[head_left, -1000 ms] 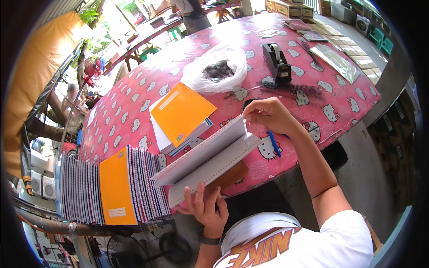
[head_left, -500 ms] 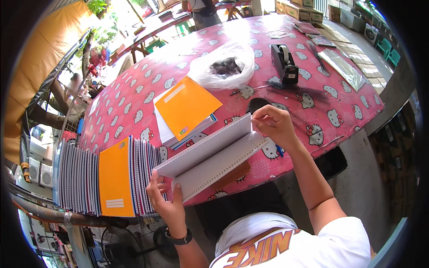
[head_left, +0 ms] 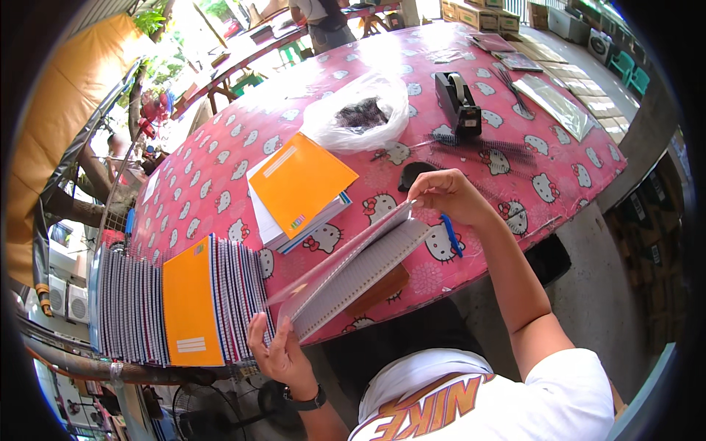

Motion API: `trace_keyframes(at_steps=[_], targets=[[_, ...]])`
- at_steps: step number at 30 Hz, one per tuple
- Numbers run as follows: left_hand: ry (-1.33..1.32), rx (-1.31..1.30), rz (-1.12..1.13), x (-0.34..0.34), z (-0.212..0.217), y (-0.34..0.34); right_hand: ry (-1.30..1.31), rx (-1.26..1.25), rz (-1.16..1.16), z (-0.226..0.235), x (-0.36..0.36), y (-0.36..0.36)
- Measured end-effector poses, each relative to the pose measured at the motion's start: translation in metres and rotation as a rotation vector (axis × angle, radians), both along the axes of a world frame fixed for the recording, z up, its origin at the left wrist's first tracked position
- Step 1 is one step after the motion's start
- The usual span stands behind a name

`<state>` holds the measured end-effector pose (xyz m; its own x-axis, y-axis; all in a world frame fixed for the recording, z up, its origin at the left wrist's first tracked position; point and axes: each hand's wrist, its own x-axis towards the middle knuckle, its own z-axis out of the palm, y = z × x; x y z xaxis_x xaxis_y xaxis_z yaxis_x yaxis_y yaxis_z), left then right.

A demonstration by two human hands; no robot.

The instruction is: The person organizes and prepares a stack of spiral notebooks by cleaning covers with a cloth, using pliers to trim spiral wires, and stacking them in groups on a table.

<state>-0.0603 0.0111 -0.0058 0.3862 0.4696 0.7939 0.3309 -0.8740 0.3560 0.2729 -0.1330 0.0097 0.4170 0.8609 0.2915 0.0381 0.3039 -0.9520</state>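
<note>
**The raised leaves are tipping lower than half a second ago, and my left hand is dropping nearer me**

Their lined inner face, broad to my view then, is now showing almost edge-on. My right hand (head_left: 450, 197) is pinching the raised leaves (head_left: 338, 263) at their far right corner. My left hand (head_left: 287, 360) is touching the near left corner with loosely curled fingers; how firmly it is holding, I cannot tell. The notebook (head_left: 368, 270) is lying open between my hands, tilted over a brown board (head_left: 376, 292) at the near edge of the table (head_left: 213, 173).

As for progress, a long row of coil-bound notebooks (head_left: 132, 309) is standing on edge at my left, and I am judging those to be done. The one I am handling is showing holes along its near edge, and I am seeing no coil through them, so I am counting it unfinished. Beyond it, an orange-covered stack (head_left: 303, 180) is resting on the pink cloth, probably still waiting. Loose black coils (head_left: 489, 149) are lying to the far right, near the tape dispenser (head_left: 460, 106).
</note>
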Motion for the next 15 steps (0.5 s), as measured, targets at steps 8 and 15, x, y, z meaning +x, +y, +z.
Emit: trace_keyframes(at_steps=[8,15], targets=[[0.006,0.135,0.093,0.0,-0.003,-0.013,-0.083,-0.092,0.037,0.005,0.015,0.001],[-0.025,0.112,0.15,-0.006,-0.011,-0.015,-0.233,-0.089,0.119,0.005,0.02,0.018]])
